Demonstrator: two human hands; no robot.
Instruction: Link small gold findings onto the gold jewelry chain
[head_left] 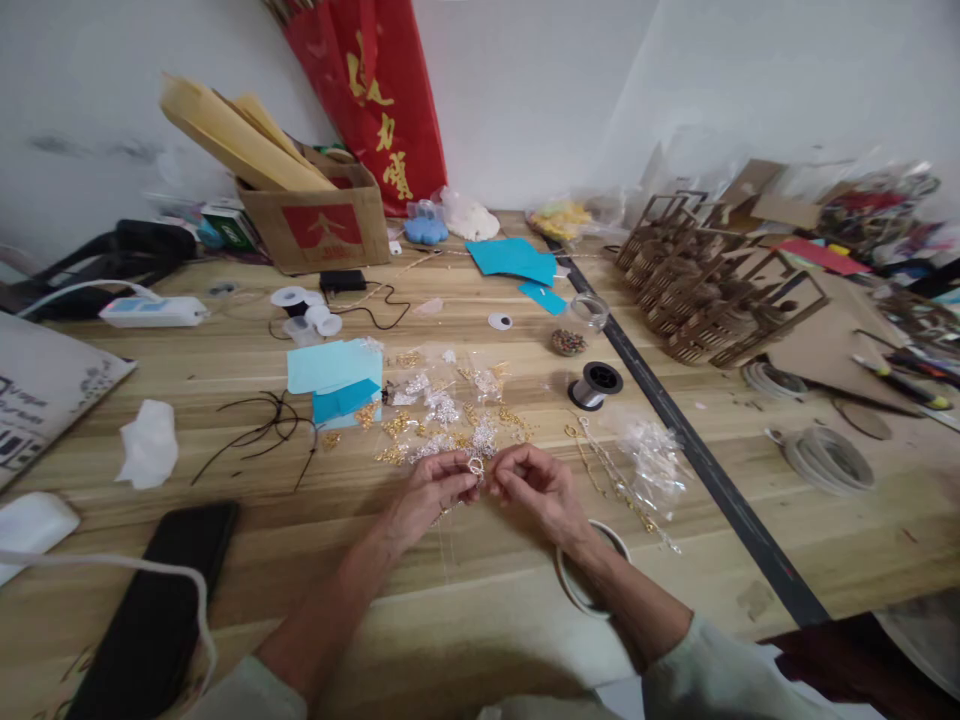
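- My left hand (442,480) pinches a small pale ring (475,467) between thumb and forefinger, near the middle of the bench (360,620), toward its near edge.
- My right hand (536,485) sits just beside it, fingers bent inward; whether those tips meet or hold anything, I cannot tell.
- I'd do best to keep the ring steady in my left pinch, its opening in sight, and let only the right fingertips make the small moves.
- Silver bits (484,435) and gold bits (394,425) lie just beyond my knuckles, so pushing toward the far edge could scatter them.
- To my right, chains (592,460) lie near my wrist, and my forearm crosses above a white hoop (561,578); a sweep there could snag.
- Easier room opens toward the near edge, between the hoop and the black phone (169,590) by the near left corner.
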